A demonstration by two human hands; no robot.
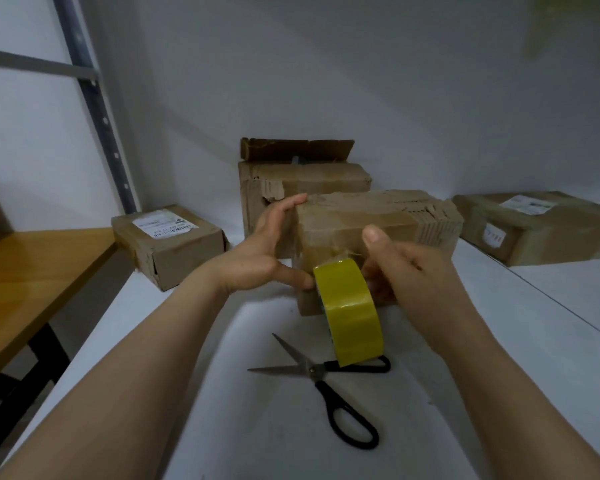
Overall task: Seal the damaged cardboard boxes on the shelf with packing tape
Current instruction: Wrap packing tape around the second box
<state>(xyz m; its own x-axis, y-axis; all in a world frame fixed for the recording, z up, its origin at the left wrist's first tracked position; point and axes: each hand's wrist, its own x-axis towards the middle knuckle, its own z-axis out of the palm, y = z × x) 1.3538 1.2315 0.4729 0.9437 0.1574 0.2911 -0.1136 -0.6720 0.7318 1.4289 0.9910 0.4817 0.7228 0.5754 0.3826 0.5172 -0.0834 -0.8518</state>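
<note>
**Operator:** Head view. State the position of the work.

**Instructor:** The torn cardboard box (378,223) stands on the white shelf (222,393), in front of a box with open flaps (291,181). The left hand (267,251) braces its left end, with the fingers nearly straight against the upper corner and the thumb pressing the lower front edge. The right hand (413,268) grips the yellow tape roll (350,313). Its fingers are curled behind the roll and its thumb is raised clear. The roll touches the front face of the box, and a short strip appears to run from it onto the cardboard.

**Operator:** How should the strip be laid?

**Instructor:** Hold the anchored end down with the left thumb. Draw the roll away under even tension, low to the surface, so that no wrinkles form. Carry the strip over the ragged right edge and press it flat from the anchor outward.

**Operator:** And cutting?

**Instructor:** The scissors (329,386) lie open on the shelf just below the roll, within reach. Do not release tension before cutting.

**Operator:** Remaining work?

**Instructor:** A small labelled box (174,244) sits to the left and a flat labelled box (534,226) to the right. Inspect each.
</note>
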